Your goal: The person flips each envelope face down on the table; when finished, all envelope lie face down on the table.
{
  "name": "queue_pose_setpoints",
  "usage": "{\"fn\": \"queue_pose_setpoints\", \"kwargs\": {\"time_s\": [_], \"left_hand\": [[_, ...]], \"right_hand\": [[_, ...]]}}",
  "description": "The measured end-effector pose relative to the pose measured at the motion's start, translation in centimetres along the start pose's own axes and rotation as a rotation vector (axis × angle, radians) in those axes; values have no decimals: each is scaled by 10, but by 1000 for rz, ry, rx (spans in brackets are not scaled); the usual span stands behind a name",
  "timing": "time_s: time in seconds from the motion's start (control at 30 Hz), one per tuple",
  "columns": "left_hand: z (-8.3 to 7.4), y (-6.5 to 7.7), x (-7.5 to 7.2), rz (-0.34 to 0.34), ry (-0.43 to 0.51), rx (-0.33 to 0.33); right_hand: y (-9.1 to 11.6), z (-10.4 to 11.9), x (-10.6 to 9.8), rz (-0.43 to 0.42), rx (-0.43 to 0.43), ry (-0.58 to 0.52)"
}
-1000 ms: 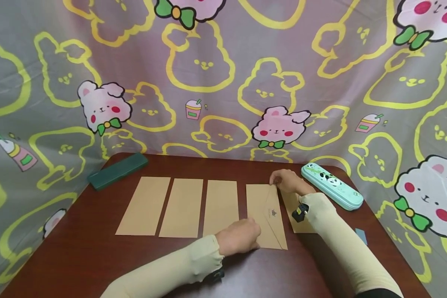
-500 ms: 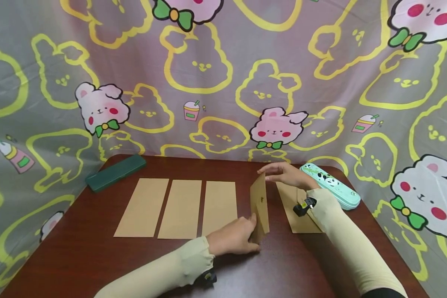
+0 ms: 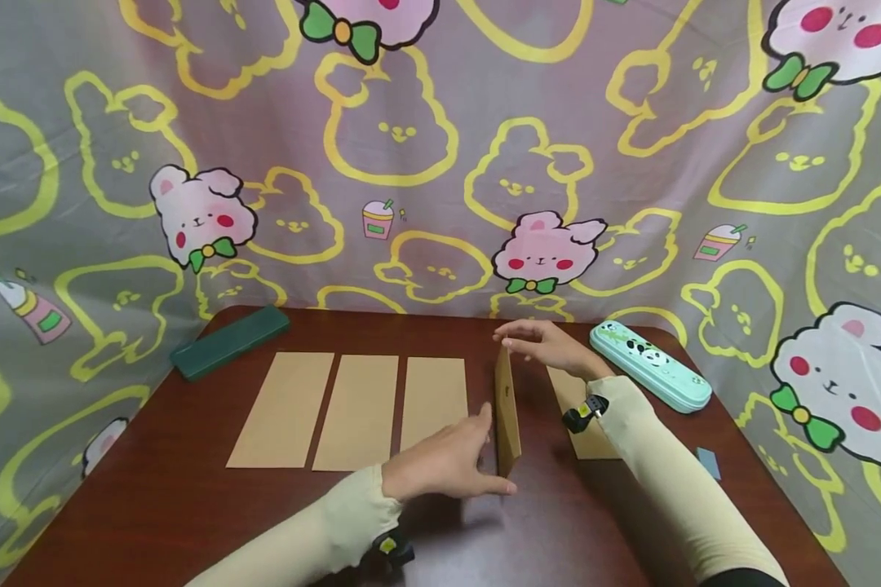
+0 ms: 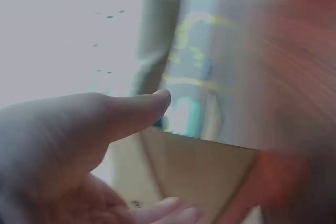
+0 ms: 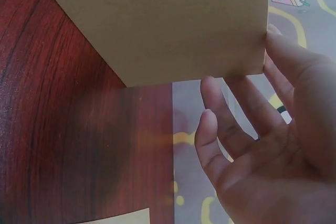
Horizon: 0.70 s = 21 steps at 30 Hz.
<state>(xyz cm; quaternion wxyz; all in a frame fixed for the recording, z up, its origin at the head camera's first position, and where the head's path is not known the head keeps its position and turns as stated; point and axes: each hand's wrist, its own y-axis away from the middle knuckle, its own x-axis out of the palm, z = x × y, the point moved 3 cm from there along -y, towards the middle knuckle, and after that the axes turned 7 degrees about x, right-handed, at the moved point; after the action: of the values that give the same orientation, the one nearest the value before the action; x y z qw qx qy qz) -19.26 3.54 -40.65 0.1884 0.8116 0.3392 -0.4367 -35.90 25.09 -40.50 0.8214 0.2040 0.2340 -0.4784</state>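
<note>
A tan paper envelope [image 3: 508, 412] stands on edge, nearly upright, seen almost edge-on in the head view. My right hand [image 3: 554, 349] pinches its far end; the right wrist view has the thumb at a corner of the envelope [image 5: 178, 30], with fingers around the edge. To its left, my left hand [image 3: 444, 458] has its fingers and thumb spread, fingertips close beside the paper and gripping nothing. Three more tan envelopes [image 3: 356, 412] lie flat in a row on the left. Another envelope [image 3: 595, 444] lies on the right, partly hidden under my right wrist.
A mint pencil case [image 3: 653, 367] with a panda print lies at the back right of the brown table [image 3: 154, 505]. At the back left is a dark green box [image 3: 231, 342]. A small blue piece [image 3: 708, 463] lies near the right edge. A patterned curtain [image 3: 426, 187] surrounds the table.
The fourth envelope, lying flat with its flap side up one second ago, has been tipped up onto its edge. My left hand has let go of it and drawn slightly left.
</note>
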Motion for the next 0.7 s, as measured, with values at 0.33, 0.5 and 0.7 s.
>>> {"fn": "queue_pose_setpoints", "kwargs": {"time_s": [0.33, 0.5, 0.7], "left_hand": [[-12, -4, 0, -278, -129, 329], [-11, -8, 9, -349, -197, 375], [-12, -11, 9, -362, -221, 380]], "right_hand": [[1, -3, 3, -2, -8, 5], [3, -3, 0, -9, 12, -40], [-8, -28, 7, 7, 125, -42]]}}
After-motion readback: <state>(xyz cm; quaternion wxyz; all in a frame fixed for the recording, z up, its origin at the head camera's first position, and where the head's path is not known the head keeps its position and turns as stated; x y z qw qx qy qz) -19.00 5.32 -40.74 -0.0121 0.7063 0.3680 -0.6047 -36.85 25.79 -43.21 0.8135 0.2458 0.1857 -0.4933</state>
